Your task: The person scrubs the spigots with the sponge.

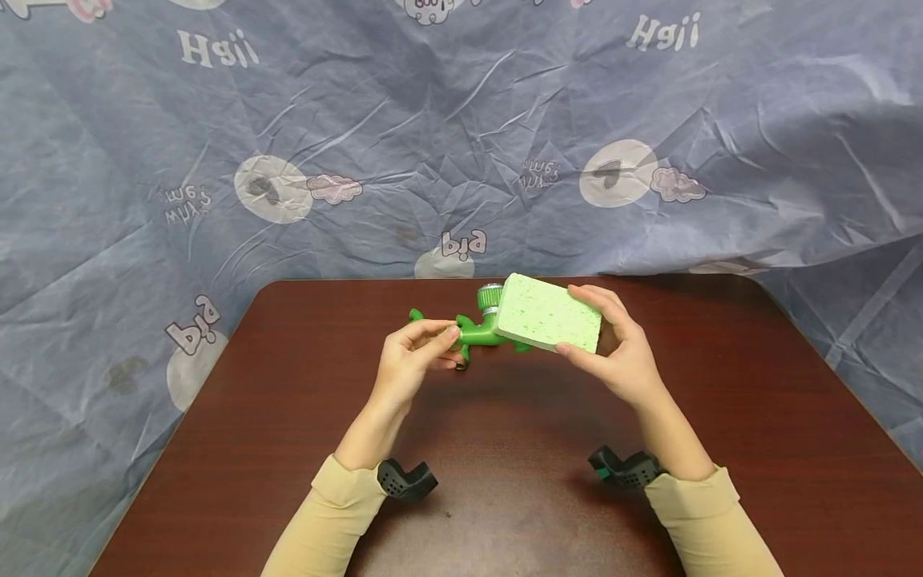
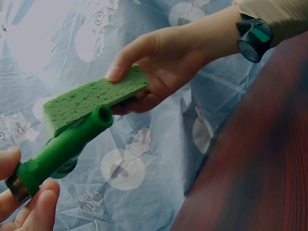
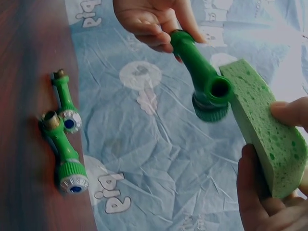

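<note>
My left hand (image 1: 407,361) pinches one end of a green hose fitting (image 1: 481,332), a tube with a ribbed collar, held above the table. In the left wrist view the fitting (image 2: 67,144) shows a brass-coloured end between the fingertips and an open round mouth at the other end. My right hand (image 1: 623,353) grips a light green sponge (image 1: 550,314) between thumb and fingers. In the right wrist view, the sponge (image 3: 262,125) lies right against the mouth end of the fitting (image 3: 204,77); whether they touch is hard to tell.
Two similar green fittings, one smaller-looking (image 3: 64,96) and one nearer (image 3: 65,154), lie on the brown table (image 1: 288,401) near its far edge. Behind the table hangs a wrinkled blue-grey printed cloth (image 1: 404,160). Black cameras (image 1: 407,479) sit on both wrists.
</note>
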`<state>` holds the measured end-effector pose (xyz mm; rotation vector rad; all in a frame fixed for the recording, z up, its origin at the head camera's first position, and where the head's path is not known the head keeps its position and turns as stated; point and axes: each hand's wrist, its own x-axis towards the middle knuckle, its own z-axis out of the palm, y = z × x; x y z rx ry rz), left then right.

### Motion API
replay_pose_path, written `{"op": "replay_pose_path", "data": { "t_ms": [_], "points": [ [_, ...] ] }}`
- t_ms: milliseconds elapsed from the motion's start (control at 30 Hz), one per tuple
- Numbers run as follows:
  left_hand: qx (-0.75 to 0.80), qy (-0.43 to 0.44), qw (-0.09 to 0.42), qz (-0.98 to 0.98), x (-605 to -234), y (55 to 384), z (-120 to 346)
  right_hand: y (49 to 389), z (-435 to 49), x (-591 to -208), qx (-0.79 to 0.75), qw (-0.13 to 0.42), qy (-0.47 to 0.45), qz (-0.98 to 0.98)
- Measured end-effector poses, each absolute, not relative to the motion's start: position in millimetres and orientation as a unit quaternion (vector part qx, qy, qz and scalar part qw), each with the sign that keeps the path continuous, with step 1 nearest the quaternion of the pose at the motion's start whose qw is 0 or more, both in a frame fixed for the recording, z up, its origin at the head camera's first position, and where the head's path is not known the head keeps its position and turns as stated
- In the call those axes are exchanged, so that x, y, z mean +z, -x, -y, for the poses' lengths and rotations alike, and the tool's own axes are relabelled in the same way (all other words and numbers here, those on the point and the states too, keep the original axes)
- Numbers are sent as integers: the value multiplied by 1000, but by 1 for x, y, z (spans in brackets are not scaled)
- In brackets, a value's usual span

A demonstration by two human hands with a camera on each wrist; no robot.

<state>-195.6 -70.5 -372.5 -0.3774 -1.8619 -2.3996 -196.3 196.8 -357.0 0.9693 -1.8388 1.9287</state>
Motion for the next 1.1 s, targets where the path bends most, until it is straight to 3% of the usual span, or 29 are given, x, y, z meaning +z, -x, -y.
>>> {"op": "replay_pose_path", "data": {
  "t_ms": [300, 667, 1100],
  "points": [
    [-783, 115, 59, 609, -371, 196, 73, 195, -203, -355, 641, 114, -405, 642],
    [-784, 181, 10, 594, -374, 195, 73, 193, -196, -359, 629, 75, -401, 662],
    [-800, 167, 0, 576, -376, 196, 69, 193, -189, -362, 654, 85, -410, 630]
  ]
}}
